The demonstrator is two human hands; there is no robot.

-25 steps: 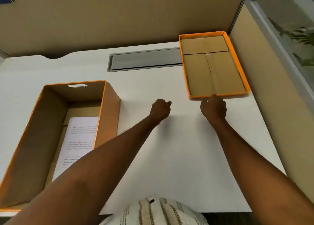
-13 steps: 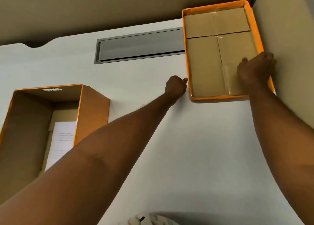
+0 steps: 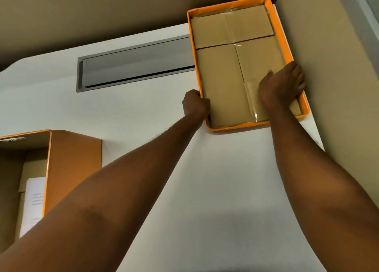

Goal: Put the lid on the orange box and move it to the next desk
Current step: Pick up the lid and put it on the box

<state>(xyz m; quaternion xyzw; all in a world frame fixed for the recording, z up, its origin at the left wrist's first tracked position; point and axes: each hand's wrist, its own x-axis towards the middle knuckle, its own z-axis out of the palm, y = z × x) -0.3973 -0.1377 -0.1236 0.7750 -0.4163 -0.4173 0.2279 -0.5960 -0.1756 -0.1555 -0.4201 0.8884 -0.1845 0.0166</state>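
Observation:
The orange lid (image 3: 225, 87) lies upside down at the desk's far right corner, its brown cardboard inside facing up. My left hand (image 3: 194, 104) is closed over the lid's left rim near the front corner. My right hand (image 3: 282, 86) reaches across the inside and curls over the right rim. The lid's front edge looks slightly raised off the desk. The open orange box (image 3: 71, 161) stands at the left edge of view, with a white printed sheet (image 3: 33, 197) inside it.
A grey metal cable slot (image 3: 133, 66) is set into the white desk (image 3: 215, 189) behind the middle. Beige partition walls (image 3: 338, 87) close the back and the right side, tight against the lid.
My left hand moved from the lid's front left corner onto its left rim and closed on it. My right hand stayed on the right rim. The view drew closer to the lid.

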